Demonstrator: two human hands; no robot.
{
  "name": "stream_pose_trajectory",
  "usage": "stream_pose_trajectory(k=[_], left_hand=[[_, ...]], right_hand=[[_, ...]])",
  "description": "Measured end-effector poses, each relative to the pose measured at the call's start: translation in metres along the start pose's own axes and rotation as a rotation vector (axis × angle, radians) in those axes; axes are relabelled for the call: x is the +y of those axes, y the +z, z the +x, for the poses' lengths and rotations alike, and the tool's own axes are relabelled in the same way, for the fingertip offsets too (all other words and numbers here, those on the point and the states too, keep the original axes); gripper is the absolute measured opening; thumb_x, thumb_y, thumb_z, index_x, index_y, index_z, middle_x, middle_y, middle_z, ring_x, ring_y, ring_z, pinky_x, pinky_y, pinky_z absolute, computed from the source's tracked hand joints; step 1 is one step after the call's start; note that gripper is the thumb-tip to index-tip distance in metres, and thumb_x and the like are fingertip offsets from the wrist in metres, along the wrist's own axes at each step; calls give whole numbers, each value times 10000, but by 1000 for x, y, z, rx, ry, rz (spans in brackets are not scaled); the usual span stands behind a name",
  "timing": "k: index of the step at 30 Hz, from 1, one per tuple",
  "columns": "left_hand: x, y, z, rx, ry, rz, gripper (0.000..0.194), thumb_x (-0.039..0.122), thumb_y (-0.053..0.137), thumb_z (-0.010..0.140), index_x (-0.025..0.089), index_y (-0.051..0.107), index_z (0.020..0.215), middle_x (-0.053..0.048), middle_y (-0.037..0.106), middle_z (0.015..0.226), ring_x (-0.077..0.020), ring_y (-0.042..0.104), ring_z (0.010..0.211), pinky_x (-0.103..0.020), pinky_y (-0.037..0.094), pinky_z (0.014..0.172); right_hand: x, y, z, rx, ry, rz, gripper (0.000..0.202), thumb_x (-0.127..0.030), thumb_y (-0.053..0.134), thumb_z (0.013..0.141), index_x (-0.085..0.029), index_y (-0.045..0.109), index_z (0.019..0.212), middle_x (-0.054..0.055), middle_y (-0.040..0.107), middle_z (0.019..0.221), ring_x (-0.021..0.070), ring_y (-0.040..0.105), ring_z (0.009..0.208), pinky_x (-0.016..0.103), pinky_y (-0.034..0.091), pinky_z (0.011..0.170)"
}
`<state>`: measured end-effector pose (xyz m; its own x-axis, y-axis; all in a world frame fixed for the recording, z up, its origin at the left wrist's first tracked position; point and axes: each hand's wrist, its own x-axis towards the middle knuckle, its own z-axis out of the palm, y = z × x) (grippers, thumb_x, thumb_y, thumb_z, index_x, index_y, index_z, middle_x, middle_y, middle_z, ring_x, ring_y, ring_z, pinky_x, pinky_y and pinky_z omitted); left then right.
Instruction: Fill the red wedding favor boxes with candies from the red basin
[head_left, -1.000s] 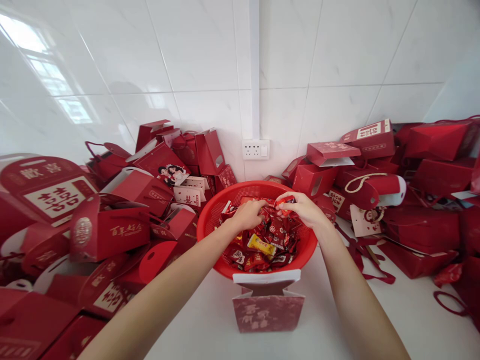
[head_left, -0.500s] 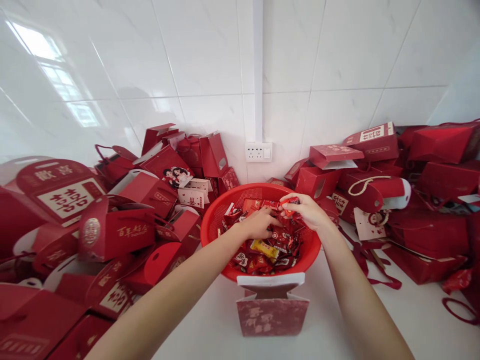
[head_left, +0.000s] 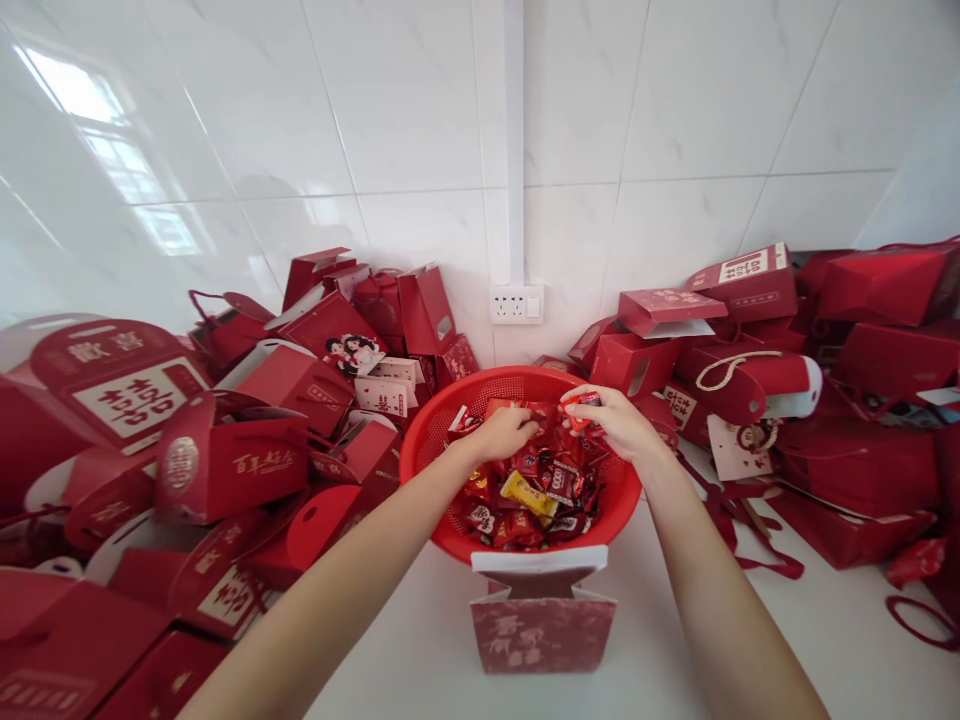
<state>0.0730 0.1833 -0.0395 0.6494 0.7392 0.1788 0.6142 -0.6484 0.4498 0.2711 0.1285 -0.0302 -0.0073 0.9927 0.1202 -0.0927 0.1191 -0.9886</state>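
Observation:
A red plastic basket (head_left: pixel 427 520) holds many wrapped candies, mostly dark red, with one yellow candy (head_left: pixel 529 494) near the middle. My left hand (head_left: pixel 510 432) is over the candies in the basket's left half, its fingers drawn together at a red wrapper; what they grip is too small to name. At the basket's right side, my right hand (head_left: pixel 616 424) pinches a bright red wrapped candy (head_left: pixel 579 408). In front of the basket, an open dark red gift box (head_left: pixel 544 632) stands upright with its white-edged flap raised.
Piles of red gift boxes lie on the left (head_left: pixel 232 455) and right (head_left: pixel 855 465) of the white table (head_left: pixel 645 640). Red ribbons (head_left: pixel 772 565) trail at the right. Behind is a tiled wall with a socket (head_left: pixel 517 304).
My left hand has shifted slightly left and up within the basket, and its fingers have closed together. My right hand stays almost in place with its candy.

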Motion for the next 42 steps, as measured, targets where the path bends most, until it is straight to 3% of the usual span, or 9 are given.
stream_pose_trajectory(k=[5, 10, 15, 18, 23, 28, 34, 38, 42], left_hand=[[2, -1, 2, 110, 14, -129, 222, 236, 468, 926, 175, 681, 908, -33, 734, 939, -187, 665, 868, -288, 517, 827], [3, 1, 1, 114, 140, -521, 206, 316, 573, 887, 159, 691, 947, -45, 742, 966, -185, 670, 889, -281, 517, 837], [8, -3, -3, 63, 74, -585, 297, 333, 714, 760, 152, 715, 995, -37, 746, 952, -207, 674, 898, -291, 506, 838], [13, -5, -4, -14, 25, -649, 222, 292, 709, 742, 146, 719, 909, -20, 745, 904, -198, 669, 869, -294, 498, 842], [15, -1, -2, -136, 45, -811, 311, 262, 744, 725, 134, 709, 1006, -46, 753, 995, -195, 672, 899, -313, 514, 879], [11, 0, -1, 7, 119, -585, 230, 246, 616, 862, 148, 714, 1045, -67, 753, 1036, -225, 680, 965, -356, 521, 929], [3, -3, -1, 212, 68, -138, 462, 64, 564, 830, 197, 688, 1255, -87, 688, 1107, -239, 641, 1070, -393, 483, 1030], [0, -2, 0, 237, 61, -34, 660, -39, 522, 739, 178, 636, 1352, -64, 599, 979, -213, 616, 972, -371, 502, 976], [3, 1, -1, 227, 130, -66, 674, -22, 539, 729, 163, 608, 1374, -60, 557, 1021, -201, 601, 990, -347, 496, 984]], right_hand=[[-3, 0, -2, -32, 40, -27, 246, -235, 814, 586, -166, 711, 798, 16, 702, 595, 122, 607, 509, 231, 442, 496], [-5, -1, -3, -73, 86, 5, 314, -265, 861, 576, -174, 700, 830, 44, 742, 664, 165, 692, 604, 231, 475, 525], [-5, -3, -3, -111, 68, 57, 353, -307, 903, 570, -178, 709, 836, 28, 735, 659, 158, 686, 596, 254, 517, 583], [-6, -3, -4, -136, 64, 81, 353, -310, 912, 570, -181, 715, 834, 30, 749, 695, 165, 706, 631, 260, 540, 621], [-7, -3, -6, -198, 41, 136, 347, -328, 914, 592, -180, 721, 840, 39, 761, 751, 179, 741, 713, 267, 578, 685], [-7, -2, -5, -122, 50, 158, 340, -308, 923, 573, -181, 720, 814, 41, 751, 752, 199, 751, 742, 318, 610, 742], [-6, -1, -3, -55, 38, 104, 363, -327, 928, 539, -174, 704, 781, 4, 688, 592, 149, 649, 542, 267, 528, 522], [-6, 1, -4, -54, 39, 73, 388, -344, 929, 507, -159, 694, 754, -14, 662, 573, 108, 588, 492, 230, 462, 477], [-7, 3, -6, -62, 54, 24, 385, -319, 929, 489, -155, 690, 741, -12, 645, 532, 114, 579, 484, 230, 445, 473]])
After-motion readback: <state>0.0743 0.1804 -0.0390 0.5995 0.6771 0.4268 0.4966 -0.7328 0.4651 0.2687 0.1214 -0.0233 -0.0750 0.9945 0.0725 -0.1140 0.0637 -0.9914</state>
